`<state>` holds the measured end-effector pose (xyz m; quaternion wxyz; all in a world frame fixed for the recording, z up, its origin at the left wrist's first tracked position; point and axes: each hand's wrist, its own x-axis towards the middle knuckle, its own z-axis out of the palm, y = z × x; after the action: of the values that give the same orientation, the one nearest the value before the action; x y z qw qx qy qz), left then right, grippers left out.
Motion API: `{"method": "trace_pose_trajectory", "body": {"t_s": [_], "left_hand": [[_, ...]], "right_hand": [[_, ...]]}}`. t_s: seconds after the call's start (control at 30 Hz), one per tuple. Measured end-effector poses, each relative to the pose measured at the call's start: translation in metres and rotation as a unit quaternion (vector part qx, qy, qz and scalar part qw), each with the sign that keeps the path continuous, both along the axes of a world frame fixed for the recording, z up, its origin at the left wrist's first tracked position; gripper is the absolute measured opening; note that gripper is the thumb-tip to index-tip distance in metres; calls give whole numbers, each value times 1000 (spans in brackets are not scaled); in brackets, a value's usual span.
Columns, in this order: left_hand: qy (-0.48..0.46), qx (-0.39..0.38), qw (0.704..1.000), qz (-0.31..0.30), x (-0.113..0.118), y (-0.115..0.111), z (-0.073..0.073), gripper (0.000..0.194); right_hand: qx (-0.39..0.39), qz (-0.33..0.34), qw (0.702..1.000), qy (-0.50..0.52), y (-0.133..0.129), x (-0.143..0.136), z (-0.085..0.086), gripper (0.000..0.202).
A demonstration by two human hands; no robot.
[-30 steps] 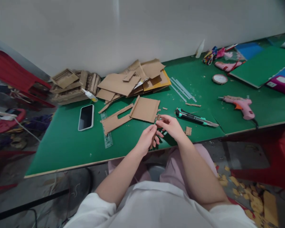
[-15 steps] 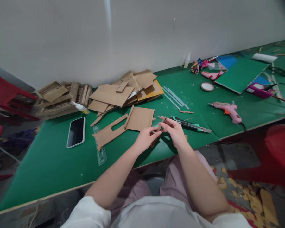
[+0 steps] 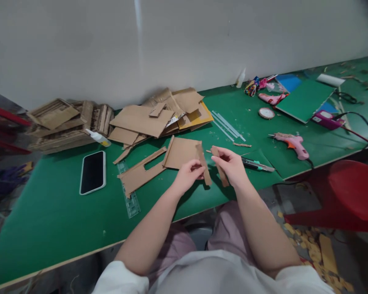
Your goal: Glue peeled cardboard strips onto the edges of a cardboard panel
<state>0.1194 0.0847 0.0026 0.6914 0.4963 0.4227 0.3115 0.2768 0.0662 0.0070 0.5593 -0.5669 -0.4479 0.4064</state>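
A person's left hand (image 3: 190, 174) and right hand (image 3: 230, 165) each grip a narrow brown cardboard strip above a long green tabletop (image 3: 64, 220). The left thumb and fingers are clamped on the middle of the left strip (image 3: 207, 176), which extends above and below the fingertips; the right thumb and fingers pinch the right strip (image 3: 222, 174) near its top, with the rest slanting down below the thumb. A gap separates the two.

Just beyond the left hand lies a square brown cardboard panel (image 3: 182, 152), next to a brown cardboard piece with a rectangular cutout (image 3: 135, 175) resting across a clear plastic ruler (image 3: 132, 206). A black-and-teal utility knife (image 3: 257, 164) lies partly behind the right hand, a pink glue gun (image 3: 291, 143) farther right. Stacked cardboard (image 3: 142, 120) sits by a plain grey wall (image 3: 178, 45); a red plastic stool (image 3: 352, 188) stands alongside.

Half a second earlier, the hands were close together over the cardboard; now they have parted, a strip in each.
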Motion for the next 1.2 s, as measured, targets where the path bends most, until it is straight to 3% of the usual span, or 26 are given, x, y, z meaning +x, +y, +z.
{"method": "trace_pose_trajectory", "body": {"t_s": [0.1, 0.2, 0.33, 0.4, 0.5, 0.57, 0.6, 0.63, 0.83, 1.2], "left_hand": [[-48, -34, 997, 57, -2, 4, 4, 14], [-131, -79, 985, 84, -5, 5, 6, 10], [-224, -131, 962, 85, -11, 8, 5, 4], [-230, -142, 960, 76, -13, 10, 5, 7], [-240, -149, 957, 63, -11, 9, 6, 27], [-238, -146, 959, 49, -7, 7, 7, 39], [-235, -143, 960, 42, -6, 5, 7, 43], [-231, -139, 962, 37, -4, 3, 7, 45], [-208, -137, 968, 34, -1, 0, 6, 54], [-198, -135, 970, 51, -1, 2, 6, 49]], "right_hand": [[-11, 3, 1000, -25, 13, 5, 8, 38], [-9, -15, 983, -181, 29, 18, 14, 50], [49, -122, 899, -418, 28, 73, 23, 46], [-23, -181, 865, -467, 16, 120, 26, 40], [-150, -281, 821, -473, -4, 197, 27, 40], [-216, -295, 805, -468, -14, 239, 26, 40], [-306, -274, 788, -457, -17, 255, 24, 41], [-336, -263, 785, -449, -19, 267, 22, 41], [-368, -189, 820, -394, -16, 289, 7, 25], [-296, -191, 915, -197, -34, 288, 4, 17]]}}
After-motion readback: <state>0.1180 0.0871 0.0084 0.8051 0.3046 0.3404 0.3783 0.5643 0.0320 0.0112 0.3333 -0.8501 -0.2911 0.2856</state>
